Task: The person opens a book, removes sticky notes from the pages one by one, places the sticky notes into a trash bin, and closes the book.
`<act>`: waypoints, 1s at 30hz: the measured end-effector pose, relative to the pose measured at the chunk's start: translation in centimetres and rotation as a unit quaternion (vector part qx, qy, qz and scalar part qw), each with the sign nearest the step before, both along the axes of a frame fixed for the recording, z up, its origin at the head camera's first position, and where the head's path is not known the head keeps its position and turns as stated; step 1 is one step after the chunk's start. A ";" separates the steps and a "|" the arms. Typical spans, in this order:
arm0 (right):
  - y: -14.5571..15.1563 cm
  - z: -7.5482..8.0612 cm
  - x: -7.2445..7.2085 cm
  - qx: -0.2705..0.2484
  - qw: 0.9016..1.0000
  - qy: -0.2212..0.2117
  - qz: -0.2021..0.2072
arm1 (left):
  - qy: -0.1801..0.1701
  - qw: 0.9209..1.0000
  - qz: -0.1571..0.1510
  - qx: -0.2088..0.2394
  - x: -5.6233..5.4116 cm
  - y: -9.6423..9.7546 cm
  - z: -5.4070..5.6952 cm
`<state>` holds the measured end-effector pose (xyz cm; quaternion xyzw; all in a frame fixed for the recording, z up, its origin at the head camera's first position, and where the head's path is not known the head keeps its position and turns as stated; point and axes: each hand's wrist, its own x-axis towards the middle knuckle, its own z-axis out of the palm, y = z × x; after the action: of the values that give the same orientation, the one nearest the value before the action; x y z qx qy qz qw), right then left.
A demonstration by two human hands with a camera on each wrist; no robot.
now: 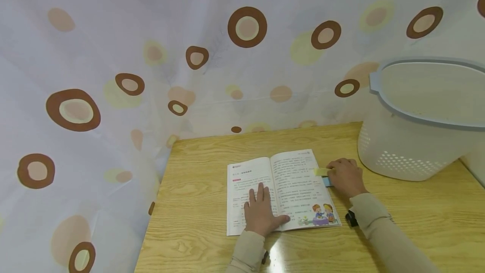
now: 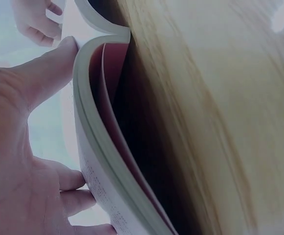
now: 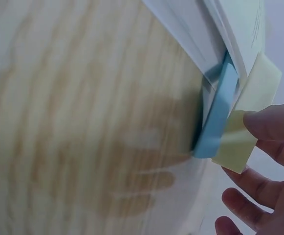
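An open book (image 1: 293, 180) with printed pages lies on the wooden table, a cartoon of two children at the lower right corner. My left hand (image 1: 260, 214) rests on the left page with fingers spread, its thumb reaching across the centre fold. At the book's right edge my right hand (image 1: 345, 177) pinches a yellow sticky note (image 3: 256, 83) between thumb and index finger. The note overlaps the edge of the right page. Just below it, a blue sticky note (image 3: 217, 112) sticks out from between the pages. In the left wrist view, the book's lower edge (image 2: 90, 105) shows its pages arching up from the table.
A large white laundry basket (image 1: 405, 138) with a grey-blue rim stands on the table at the right, close beyond my right hand. A white curtain (image 1: 212, 20) with brown and yellow circles hangs behind and to the left of the table (image 1: 189, 205).
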<state>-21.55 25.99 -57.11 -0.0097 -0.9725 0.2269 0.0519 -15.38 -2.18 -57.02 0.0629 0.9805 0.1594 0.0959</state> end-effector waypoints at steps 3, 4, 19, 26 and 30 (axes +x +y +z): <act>0.1 0.5 0.0 -0.006 1.000 -0.003 -0.002 | 0.004 1.000 0.001 -0.002 0.0 0.1 0.0; 0.1 0.6 0.0 -0.006 1.000 -0.002 -0.003 | 0.006 1.000 0.001 -0.003 0.0 0.1 0.0; 1.1 3.0 0.6 -0.051 0.993 0.103 -0.015 | 0.014 1.000 -0.001 0.000 0.2 0.1 0.2; -0.3 7.1 1.7 -0.080 0.972 0.220 0.033 | 0.012 1.000 0.003 0.002 0.2 0.1 0.1; -1.3 10.9 3.4 -0.092 0.958 0.265 0.056 | 0.012 1.000 0.003 0.000 0.2 0.2 0.1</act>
<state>-18.18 24.67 -46.26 0.1009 -0.8977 0.3122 0.2940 -15.19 -2.01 -56.95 0.0618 0.9819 0.1587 0.0831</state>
